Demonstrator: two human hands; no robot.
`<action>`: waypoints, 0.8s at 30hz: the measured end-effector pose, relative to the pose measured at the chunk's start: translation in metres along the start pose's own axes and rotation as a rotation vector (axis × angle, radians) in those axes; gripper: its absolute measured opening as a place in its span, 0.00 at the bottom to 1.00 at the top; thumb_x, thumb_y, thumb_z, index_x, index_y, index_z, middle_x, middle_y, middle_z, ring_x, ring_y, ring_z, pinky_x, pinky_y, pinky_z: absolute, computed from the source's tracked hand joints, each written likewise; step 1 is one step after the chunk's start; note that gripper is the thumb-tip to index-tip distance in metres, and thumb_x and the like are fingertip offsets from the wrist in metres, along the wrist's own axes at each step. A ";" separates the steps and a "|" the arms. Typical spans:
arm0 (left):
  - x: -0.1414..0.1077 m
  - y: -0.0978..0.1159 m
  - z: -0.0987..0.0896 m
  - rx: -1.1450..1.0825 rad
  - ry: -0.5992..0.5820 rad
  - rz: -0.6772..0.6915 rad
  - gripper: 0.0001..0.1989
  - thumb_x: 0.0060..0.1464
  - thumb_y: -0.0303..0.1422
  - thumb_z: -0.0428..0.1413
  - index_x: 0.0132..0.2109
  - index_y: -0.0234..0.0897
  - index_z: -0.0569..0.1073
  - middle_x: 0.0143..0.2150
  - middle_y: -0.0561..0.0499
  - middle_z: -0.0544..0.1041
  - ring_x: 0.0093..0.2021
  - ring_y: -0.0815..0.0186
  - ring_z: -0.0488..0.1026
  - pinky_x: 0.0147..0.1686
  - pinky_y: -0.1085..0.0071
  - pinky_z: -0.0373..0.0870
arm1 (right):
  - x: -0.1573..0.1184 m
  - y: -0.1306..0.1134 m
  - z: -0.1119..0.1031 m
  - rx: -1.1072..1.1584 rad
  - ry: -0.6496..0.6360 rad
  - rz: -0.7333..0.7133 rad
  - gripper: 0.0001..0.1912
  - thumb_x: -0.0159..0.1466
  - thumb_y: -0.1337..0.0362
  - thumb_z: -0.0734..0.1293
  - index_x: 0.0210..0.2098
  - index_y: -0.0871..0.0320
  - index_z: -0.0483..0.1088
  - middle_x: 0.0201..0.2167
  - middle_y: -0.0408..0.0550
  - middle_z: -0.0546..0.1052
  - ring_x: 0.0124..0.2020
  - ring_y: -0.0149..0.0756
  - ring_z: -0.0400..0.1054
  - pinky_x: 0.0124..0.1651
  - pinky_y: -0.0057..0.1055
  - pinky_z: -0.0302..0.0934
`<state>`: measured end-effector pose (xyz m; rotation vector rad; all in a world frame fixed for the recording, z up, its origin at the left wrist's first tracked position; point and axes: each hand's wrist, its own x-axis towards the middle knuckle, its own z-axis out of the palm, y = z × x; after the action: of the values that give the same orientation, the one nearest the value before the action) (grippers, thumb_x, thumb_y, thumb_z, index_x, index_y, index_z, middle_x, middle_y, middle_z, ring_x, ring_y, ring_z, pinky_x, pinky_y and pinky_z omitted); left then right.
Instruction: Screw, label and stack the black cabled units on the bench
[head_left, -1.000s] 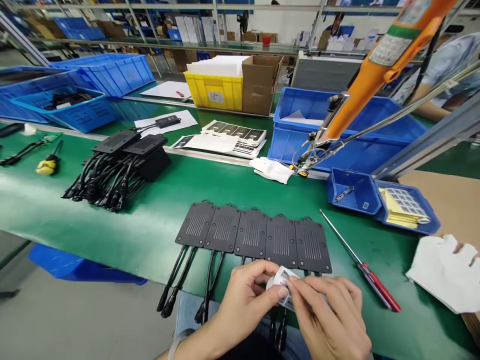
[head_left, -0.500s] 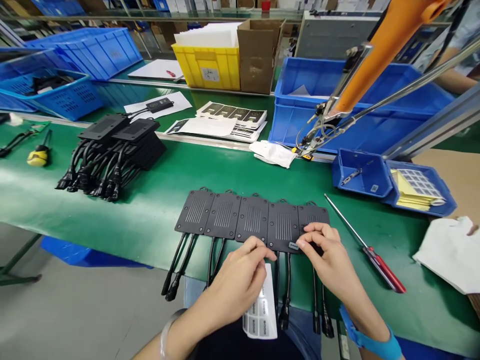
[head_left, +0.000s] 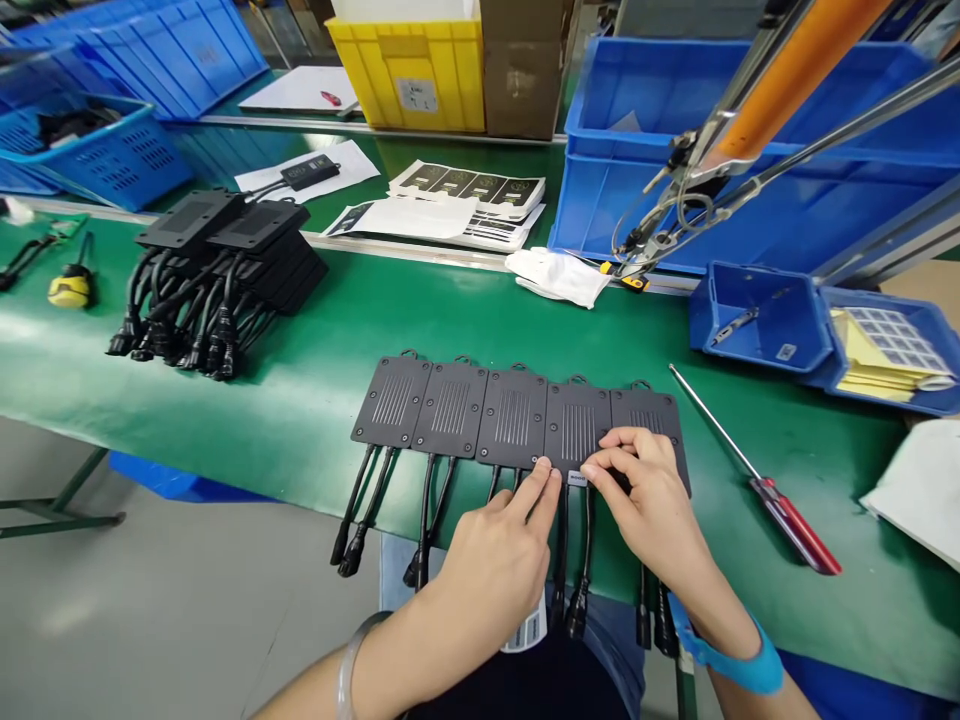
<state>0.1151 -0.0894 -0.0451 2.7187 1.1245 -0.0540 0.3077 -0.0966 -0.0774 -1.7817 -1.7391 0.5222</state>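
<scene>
Several flat black boxes with ribbed lids lie side by side in a row, cables toward me. My right hand pinches the right end of a small grey label at the lower edge of the second black box from the right. My left hand stretches two fingers to that box's lower left corner, just left of the label. Below this hand, a sheet of labels hangs past the table edge; the hand hides most of it, and its thumb is out of sight.
To the right lies a screwdriver with a red handle, near small blue bins. A stack of black boxes with cables stands at left. White gloves lie under an orange-and-metal arm. Printed sheets lie behind.
My right hand has brought the label to the box's lower edge, and its printing now shows. My left hand has moved up, fingers straightened onto the box. The view has tilted down.
</scene>
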 end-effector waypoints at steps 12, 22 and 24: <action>-0.001 0.001 0.002 0.043 -0.037 0.013 0.32 0.54 0.22 0.47 0.67 0.28 0.62 0.67 0.39 0.65 0.42 0.58 0.80 0.31 0.68 0.80 | 0.000 -0.001 -0.001 -0.017 0.035 -0.030 0.09 0.66 0.63 0.66 0.31 0.54 0.75 0.39 0.51 0.71 0.43 0.44 0.62 0.45 0.41 0.59; 0.002 0.003 0.006 0.069 -0.081 0.000 0.37 0.50 0.20 0.51 0.68 0.42 0.63 0.68 0.36 0.64 0.39 0.58 0.80 0.27 0.67 0.79 | 0.001 -0.004 -0.001 -0.021 0.013 -0.016 0.09 0.66 0.64 0.65 0.31 0.55 0.75 0.39 0.52 0.71 0.43 0.44 0.62 0.45 0.42 0.60; 0.002 0.004 0.005 0.075 -0.096 0.001 0.37 0.50 0.20 0.51 0.68 0.42 0.63 0.67 0.35 0.64 0.38 0.58 0.80 0.27 0.67 0.79 | 0.000 -0.004 -0.001 -0.027 0.008 -0.014 0.09 0.66 0.64 0.65 0.31 0.55 0.75 0.39 0.52 0.71 0.43 0.44 0.62 0.45 0.43 0.61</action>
<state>0.1198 -0.0917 -0.0497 2.7491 1.1156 -0.2294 0.3053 -0.0964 -0.0741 -1.7869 -1.7591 0.4873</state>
